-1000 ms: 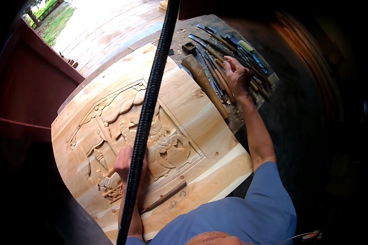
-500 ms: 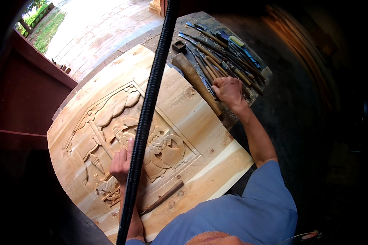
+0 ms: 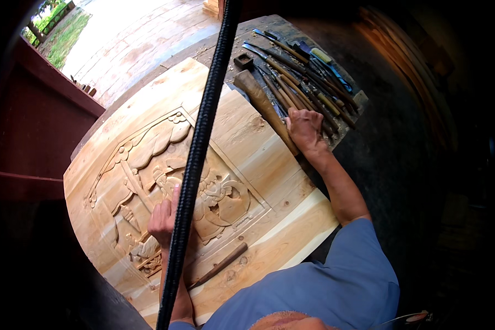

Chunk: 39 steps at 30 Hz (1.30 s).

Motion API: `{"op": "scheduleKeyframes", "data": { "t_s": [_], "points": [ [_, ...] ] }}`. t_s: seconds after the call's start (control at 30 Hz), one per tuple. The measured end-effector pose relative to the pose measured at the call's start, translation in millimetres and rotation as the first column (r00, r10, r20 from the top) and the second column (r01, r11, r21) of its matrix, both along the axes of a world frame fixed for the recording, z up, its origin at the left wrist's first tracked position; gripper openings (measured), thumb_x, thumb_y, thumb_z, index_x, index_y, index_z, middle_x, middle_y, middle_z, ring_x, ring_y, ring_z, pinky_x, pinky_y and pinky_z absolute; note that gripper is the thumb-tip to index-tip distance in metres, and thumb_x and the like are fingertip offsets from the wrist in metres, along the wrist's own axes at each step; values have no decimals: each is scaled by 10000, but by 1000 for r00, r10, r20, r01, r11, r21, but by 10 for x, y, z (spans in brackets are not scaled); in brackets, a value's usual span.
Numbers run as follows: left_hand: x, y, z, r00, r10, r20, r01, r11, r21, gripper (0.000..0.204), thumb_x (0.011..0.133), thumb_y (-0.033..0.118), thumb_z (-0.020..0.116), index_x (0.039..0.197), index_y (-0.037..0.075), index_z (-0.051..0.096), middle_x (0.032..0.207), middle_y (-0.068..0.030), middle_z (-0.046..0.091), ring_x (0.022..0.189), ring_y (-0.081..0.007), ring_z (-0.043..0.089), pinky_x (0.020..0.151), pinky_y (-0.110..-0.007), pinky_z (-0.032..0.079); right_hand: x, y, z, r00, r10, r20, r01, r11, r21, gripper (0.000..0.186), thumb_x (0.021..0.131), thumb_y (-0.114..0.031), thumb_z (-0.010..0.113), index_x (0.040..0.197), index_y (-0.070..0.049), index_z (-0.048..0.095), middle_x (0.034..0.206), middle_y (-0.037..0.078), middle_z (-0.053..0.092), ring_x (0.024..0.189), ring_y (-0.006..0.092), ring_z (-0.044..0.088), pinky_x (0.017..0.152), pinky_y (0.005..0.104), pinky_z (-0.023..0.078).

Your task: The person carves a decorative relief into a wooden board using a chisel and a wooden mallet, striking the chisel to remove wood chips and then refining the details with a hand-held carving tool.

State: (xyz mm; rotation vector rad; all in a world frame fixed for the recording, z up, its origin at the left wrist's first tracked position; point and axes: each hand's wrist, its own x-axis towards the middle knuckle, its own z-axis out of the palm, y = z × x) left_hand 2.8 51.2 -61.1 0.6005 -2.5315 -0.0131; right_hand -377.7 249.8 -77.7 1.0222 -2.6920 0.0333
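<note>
A pale wooden panel (image 3: 247, 144) carved in relief lies before me. My left hand (image 3: 160, 223) rests on the carving (image 3: 225, 206) with its index finger stretched out; a dark cable hides part of this hand. At the upper right, my right hand (image 3: 306, 131) is closed at the near ends of several chisels (image 3: 297, 71), right beside the handle of a wooden mallet (image 3: 254, 92). What its curled fingers hold, if anything, is hidden. A slim, dark-handled carving tool (image 3: 220, 265) lies on the panel near my body.
A black braided cable (image 3: 195, 159) crosses the view from top to bottom. Beyond the panel, the worktable (image 3: 269, 25) carries a small dark square box (image 3: 243, 61) and a brush with pale bristles (image 3: 320, 55). A dark red wooden board (image 3: 38, 121) stands at the left.
My right hand has shifted slightly nearer to me, close along the mallet handle, its fingers still curled. My left hand stays in place on the carving.
</note>
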Motion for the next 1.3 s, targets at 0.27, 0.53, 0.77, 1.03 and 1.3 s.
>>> {"op": "scheduleKeyframes", "data": {
  "t_s": [0.27,0.53,0.77,1.03,1.3],
  "points": [
    [17,2,14,1000,11,-11,-11,1000,21,319,986,212,794,1276,80,784,728,-75,551,640,-262,562,584,-412,459,-107,12,137,994,73,80,-79,994,79,242,867,-310,813,839,-76,757,876,162,773,845,380,768,762,522,584],
    [-51,21,-10,998,2,-60,1,998,58,334,970,253,805,1260,88,789,725,-69,540,636,-251,562,571,-405,463,-367,-187,656,984,98,147,-64,974,-217,229,1002,-278,605,935,-70,670,823,222,762,787,442,760,798,562,593],
    [22,7,16,995,44,-89,-39,998,52,318,944,255,825,1214,88,808,717,-48,549,620,-234,561,547,-390,458,-1044,-1161,669,852,276,445,-58,895,-442,338,1074,-311,593,986,-53,793,741,78,760,633,183,726,660,399,571],
    [42,-47,1,985,-103,-137,99,994,-38,355,934,209,819,1251,55,770,729,-12,542,633,-184,542,524,-351,438,-1485,-1332,863,899,203,388,-145,974,-174,377,1086,-314,602,902,-22,755,684,69,710,604,135,707,600,327,558],
    [-383,94,201,826,-351,-440,316,936,-154,419,997,153,689,1397,28,690,1163,-121,715,1010,-236,710,961,-412,629,366,-1211,907,401,688,605,-49,676,-736,351,1117,-306,638,1111,13,785,863,82,774,664,107,693,561,221,460]
  ]
}}
